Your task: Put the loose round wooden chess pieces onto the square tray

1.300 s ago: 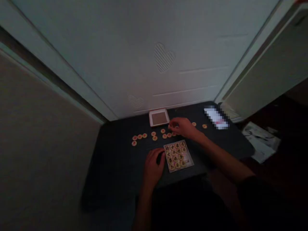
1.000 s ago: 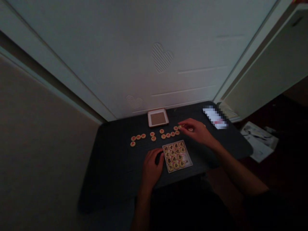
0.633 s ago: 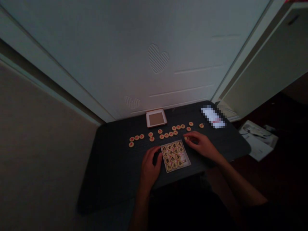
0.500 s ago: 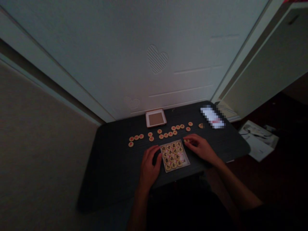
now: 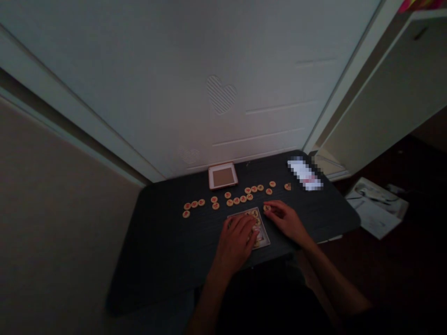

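A shallow square box (image 5: 266,242) of round Chinese chess pieces (image 5: 254,213) with dark characters sits near the front edge of the table. My left hand (image 5: 237,236) lies over it, fingers stretched across the pieces and hiding most of them. Just right of the box, my right hand (image 5: 287,222) grips a single Chinese chess piece (image 5: 267,208) between thumb and fingertips, low over the tabletop. Behind both hands, several red-marked pieces (image 5: 236,201) lie in loose rows.
The dark table (image 5: 157,251) stands against a pale door with heart reliefs (image 5: 221,95). A box lid (image 5: 223,177) rests at the back, and a pixelated bright object (image 5: 304,173) lies at the back right. A white box (image 5: 377,207) is below, right of the table.
My left hand has moved from beside the box to over its pieces. My right hand still holds its piece, now more plainly visible. The view has shifted slightly.
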The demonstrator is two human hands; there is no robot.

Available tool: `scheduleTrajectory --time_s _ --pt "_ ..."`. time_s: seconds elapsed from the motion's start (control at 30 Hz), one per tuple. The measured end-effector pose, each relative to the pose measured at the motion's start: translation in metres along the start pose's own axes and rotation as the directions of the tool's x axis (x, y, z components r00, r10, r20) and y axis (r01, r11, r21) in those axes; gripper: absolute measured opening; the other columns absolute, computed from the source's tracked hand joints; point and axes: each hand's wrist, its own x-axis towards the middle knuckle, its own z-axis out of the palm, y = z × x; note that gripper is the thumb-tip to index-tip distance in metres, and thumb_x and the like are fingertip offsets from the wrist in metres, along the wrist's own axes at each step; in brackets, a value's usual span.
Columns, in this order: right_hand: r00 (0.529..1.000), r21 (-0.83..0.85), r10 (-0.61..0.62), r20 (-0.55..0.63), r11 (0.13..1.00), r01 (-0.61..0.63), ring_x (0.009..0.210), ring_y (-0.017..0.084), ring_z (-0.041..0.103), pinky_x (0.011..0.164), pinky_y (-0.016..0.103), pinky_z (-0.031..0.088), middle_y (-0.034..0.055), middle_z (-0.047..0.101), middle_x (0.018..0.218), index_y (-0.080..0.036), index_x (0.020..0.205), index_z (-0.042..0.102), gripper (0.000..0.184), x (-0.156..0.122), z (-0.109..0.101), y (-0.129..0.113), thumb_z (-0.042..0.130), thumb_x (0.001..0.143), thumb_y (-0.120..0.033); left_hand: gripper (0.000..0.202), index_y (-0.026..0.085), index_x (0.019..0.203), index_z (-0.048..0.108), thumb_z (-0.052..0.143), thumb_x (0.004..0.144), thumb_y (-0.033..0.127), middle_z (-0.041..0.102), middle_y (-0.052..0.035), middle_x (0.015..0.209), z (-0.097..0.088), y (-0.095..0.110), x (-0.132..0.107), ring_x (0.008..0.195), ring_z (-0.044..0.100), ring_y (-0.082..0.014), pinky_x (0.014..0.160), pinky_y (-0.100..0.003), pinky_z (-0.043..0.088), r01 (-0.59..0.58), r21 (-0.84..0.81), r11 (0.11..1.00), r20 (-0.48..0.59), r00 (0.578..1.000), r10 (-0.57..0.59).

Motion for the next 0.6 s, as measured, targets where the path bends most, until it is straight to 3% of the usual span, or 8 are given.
scheduleTrajectory --time_s 0.3,0.6 --pt "0.993 0.162 0.116 -0.024 0.981 -0.110 0.104 0.024 0.075 0.095 0.040 0.060 0.0079 0.077 0.113 -0.024 0.121 0.069 0.036 -0.0018 0.0013 0.0029 0.071 0.090 -0.044 0.032 0.024 0.130 0.062 0.055 0.101 0.033 0.065 -0.0081 0.139 0.0074 -0.0015 0.0003 0.130 0.058 -0.0272 0.116 -0.055 0.035 0.032 0.057 0.998 0.032 0.999 -0.034" --pt "0.992 0.201 0.126 -0.030 0.972 -0.118 0.098 0.023 0.077 0.090 0.038 0.062 0.0066 0.078 0.106 -0.025 0.118 0.068 0.036 -0.0025 0.0013 0.0027 0.073 0.088 -0.044 0.031 0.025 0.130 0.062 0.054 0.101 0.034 0.066 -0.0080 0.138 0.0072 0.0038 0.0095 0.132 0.056 -0.0273 0.117 -0.055 0.032 0.005 -0.012 1.000 0.070 0.998 -0.004"
